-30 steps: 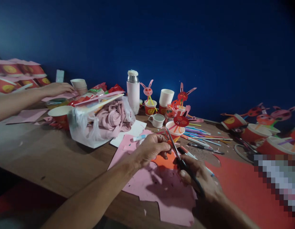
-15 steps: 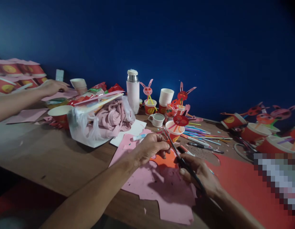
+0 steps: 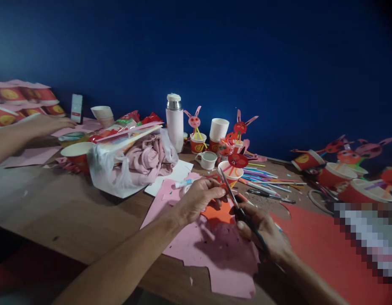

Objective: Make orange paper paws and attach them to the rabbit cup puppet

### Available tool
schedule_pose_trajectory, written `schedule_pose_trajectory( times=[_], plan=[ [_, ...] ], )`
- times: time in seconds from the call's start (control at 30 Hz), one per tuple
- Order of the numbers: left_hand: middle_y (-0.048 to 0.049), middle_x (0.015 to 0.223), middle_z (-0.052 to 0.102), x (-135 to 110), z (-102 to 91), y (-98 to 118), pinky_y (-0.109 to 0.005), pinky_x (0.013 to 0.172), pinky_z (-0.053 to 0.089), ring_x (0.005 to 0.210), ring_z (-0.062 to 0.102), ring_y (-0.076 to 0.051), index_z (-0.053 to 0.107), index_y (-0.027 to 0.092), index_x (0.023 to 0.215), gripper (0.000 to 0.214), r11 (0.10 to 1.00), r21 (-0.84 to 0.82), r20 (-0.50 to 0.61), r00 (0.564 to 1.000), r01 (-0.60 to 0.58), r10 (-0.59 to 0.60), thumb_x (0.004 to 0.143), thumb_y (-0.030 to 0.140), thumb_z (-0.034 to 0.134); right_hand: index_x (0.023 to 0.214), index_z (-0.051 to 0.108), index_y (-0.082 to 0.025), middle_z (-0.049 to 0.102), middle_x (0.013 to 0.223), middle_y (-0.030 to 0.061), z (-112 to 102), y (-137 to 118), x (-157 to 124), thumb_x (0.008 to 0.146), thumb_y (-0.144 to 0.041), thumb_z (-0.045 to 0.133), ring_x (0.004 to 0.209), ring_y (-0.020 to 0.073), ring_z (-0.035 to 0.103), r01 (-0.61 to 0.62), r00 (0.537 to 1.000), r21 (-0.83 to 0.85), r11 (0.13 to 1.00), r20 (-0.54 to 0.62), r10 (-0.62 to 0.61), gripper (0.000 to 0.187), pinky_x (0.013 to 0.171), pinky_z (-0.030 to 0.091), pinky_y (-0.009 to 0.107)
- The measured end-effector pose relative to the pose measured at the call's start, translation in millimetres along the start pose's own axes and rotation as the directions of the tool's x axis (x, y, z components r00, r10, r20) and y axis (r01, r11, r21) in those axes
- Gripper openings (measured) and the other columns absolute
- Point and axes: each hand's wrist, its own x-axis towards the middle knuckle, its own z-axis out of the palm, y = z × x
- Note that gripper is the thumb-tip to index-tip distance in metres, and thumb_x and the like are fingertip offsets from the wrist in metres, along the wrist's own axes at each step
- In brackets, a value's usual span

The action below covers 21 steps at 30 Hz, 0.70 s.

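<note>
Trim cut in hand, AFAICT: L hand [image 3: 204,197] has a small red piece [image 3: 225,191] pinched btwn thumb and fingertips, R hand [image 3: 262,226] is wrapped round the black handles of the scissors [image 3: 234,202], thumb on the near side. Piece is mostly hidden by the fingers, so outline n/a; it sits up off the table, right by the blades, above the orange sheet [image 3: 219,212] and pink sheet [image 3: 232,271]. Blade gap too fine to call, can't tell if mid-snip. To do it well: feed paper w/ L hand, turn the piece rather than the scissors, short snips, cut near the pivot for control. Main risk IMO is L fingertips, they're just beside the blades; pinch further back if the piece allows. Tips also point at the paper cup [image 3: 229,180] behind, so don't lunge fwd. Pose: L forearm comes in from bottom left, slanting up and rightwd, wrist near straight, fingers curled, back of hand up. R forearm comes from bottom right, slanting up-left, scissors roughly in line w/ it, tips away from the body. Hands near each other, both above the sheets; looks OK for fine work, tho elbow support isn't visible.
</note>
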Motion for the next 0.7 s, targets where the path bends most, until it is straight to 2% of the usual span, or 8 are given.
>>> schedule_pose_trajectory(
  times=[0.27,0.7],
  plan=[
    [0.0016,0.051,0.056,2.4,-3.4,-1.1,-0.023,0.05,0.037,0.045,0.047,-0.007,0.055,0.012,0.059,0.003,0.998,0.063,0.012,1.0,-0.028,0.027,0.059,0.016,0.056,0.083,0.052,-0.017,0.043,0.063,-0.0027,-2.6,7.3,-1.6,0.07,-0.061,0.052,0.055,0.0102,0.039,0.095,0.994,-0.09,0.991,0.054,-0.09,0.046,0.049,0.032,0.022],
    [0.0031,0.048,0.051,1.2,-7.9,4.7,-0.023,0.051,0.039,0.045,0.046,-0.007,0.056,0.012,0.058,0.005,0.994,0.112,0.057,0.998,-0.008,0.002,0.056,0.017,0.056,0.082,0.05,-0.016,0.04,0.062,-0.0035,-4.9,6.3,0.4,0.065,-0.065,0.055,0.051,0.0082,0.036,0.033,0.995,-0.06,0.998,0.094,-0.027,0.052,0.047,0.031,0.022]
  ],
)
